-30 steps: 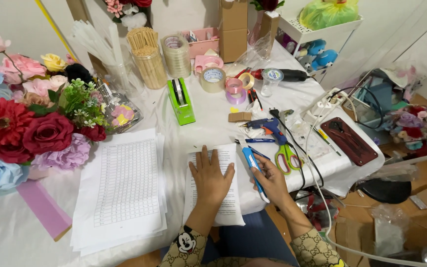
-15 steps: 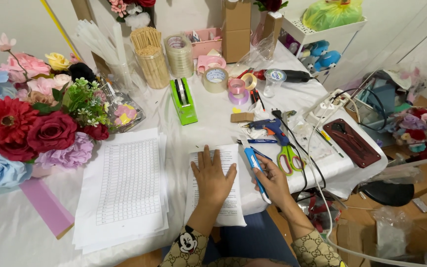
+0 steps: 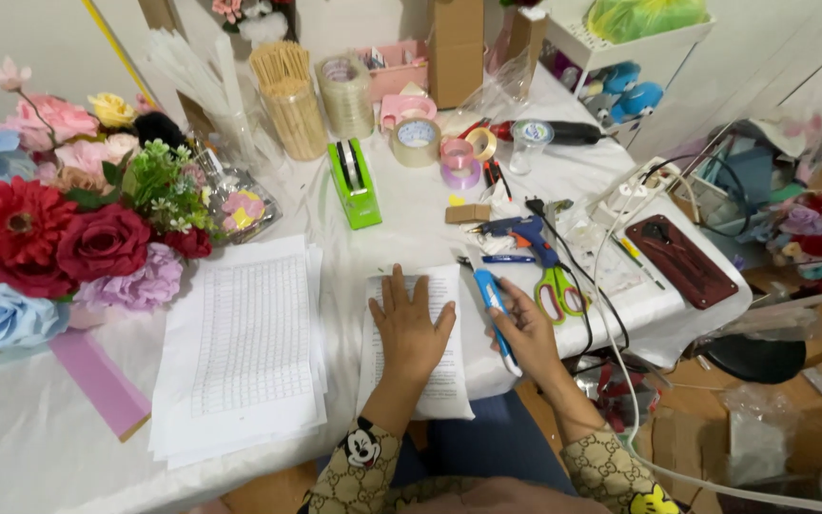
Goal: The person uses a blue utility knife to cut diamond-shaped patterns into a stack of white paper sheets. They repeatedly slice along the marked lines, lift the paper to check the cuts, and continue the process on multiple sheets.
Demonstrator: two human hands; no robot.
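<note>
The left hand (image 3: 411, 328) lies flat, fingers spread wide and holding nothing, pressing down on a narrow white printed paper sheet (image 3: 418, 381) that sits at the near edge of the white cloth-covered worktop (image 3: 401, 233). The sheet's long side runs away from the person, and its near end hangs a little over the worktop edge. The right hand (image 3: 525, 333) is just beside the sheet on its right, fingers closed around a slim blue and white cutter knife (image 3: 497, 319). The knife points away from the person too, lined up with the sheet's right edge and very close to it, so the right hand is the nearer one to that edge. I cannot tell if a blade is out, because the tip is too small to make out. Much of the sheet is hidden under the left hand. Near the knife lie green-handled scissors (image 3: 556, 286) and a blue glue gun (image 3: 525, 233). A stack of white lined papers (image 3: 244, 347) lies to the left.
</note>
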